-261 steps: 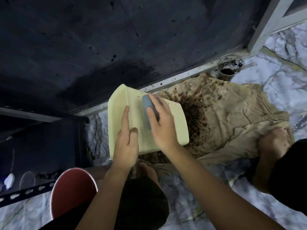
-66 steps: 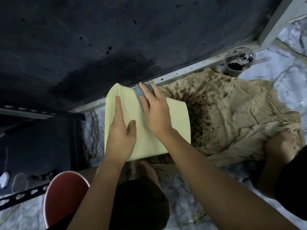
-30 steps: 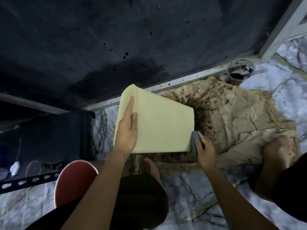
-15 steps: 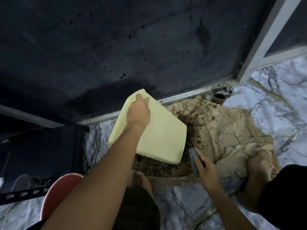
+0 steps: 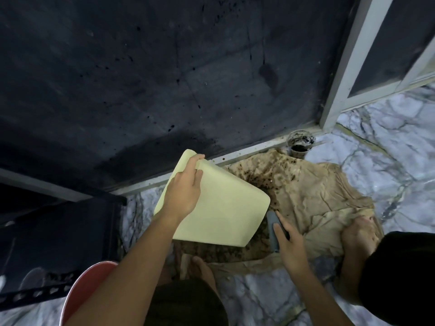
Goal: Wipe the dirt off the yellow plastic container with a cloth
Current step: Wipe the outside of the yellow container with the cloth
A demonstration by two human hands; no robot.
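Observation:
The yellow plastic container (image 5: 223,208) is tilted above the floor, its broad pale side facing me and looking clean. My left hand (image 5: 184,189) grips its upper far corner, fingers curled over the rim. My right hand (image 5: 287,238) is just right of the container's lower right corner and holds a folded grey-blue cloth (image 5: 273,228). The cloth is close to the container's edge; I cannot tell if it touches it.
A tan sheet (image 5: 313,201) speckled with dark dirt lies under the container on the marble floor. A dirty cup (image 5: 300,145) stands by the door frame. A red stool (image 5: 84,292) is at lower left, a dark shelf at left. My feet rest on the sheet.
My right hand with the cloth left the container's face and dropped to its lower right corner. My left hand shifted up to the top corner and the container turned.

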